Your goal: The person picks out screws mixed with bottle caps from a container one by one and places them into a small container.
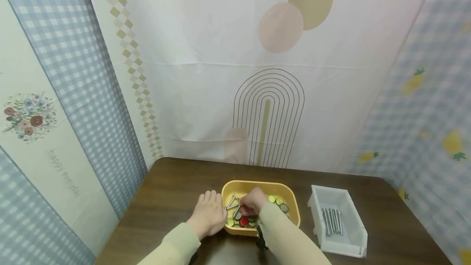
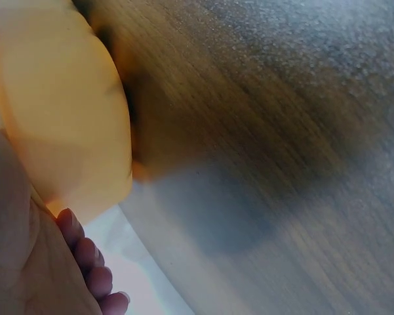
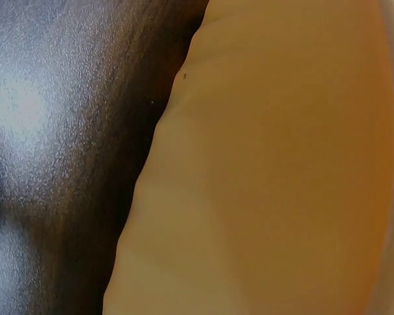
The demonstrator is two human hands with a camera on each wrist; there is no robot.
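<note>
A yellow plastic bin [image 1: 290, 191] sits on the table, its outer wall [image 3: 282, 164] filling much of the right wrist view. My left hand [image 1: 210, 212] lies at the bin's left side with its fingers straight, the palm against the rim. In the left wrist view its fingertips [image 2: 99, 281] show beside the bin wall [image 2: 59, 98]. My right hand [image 1: 254, 201] reaches inside, fingers curled down at the silver bolts [image 1: 232, 203]; I cannot tell whether they pinch one. Round bottle caps, yellow, grey and a red one [image 1: 244, 221], lie around and below the right hand.
To the right stands a white open-front bin [image 1: 362, 232] with several bolts [image 1: 332, 221] lying side by side in it. The dark wooden table [image 1: 184, 175] ends at a patterned cloth [image 1: 198, 113] behind, with more cloth at both sides.
</note>
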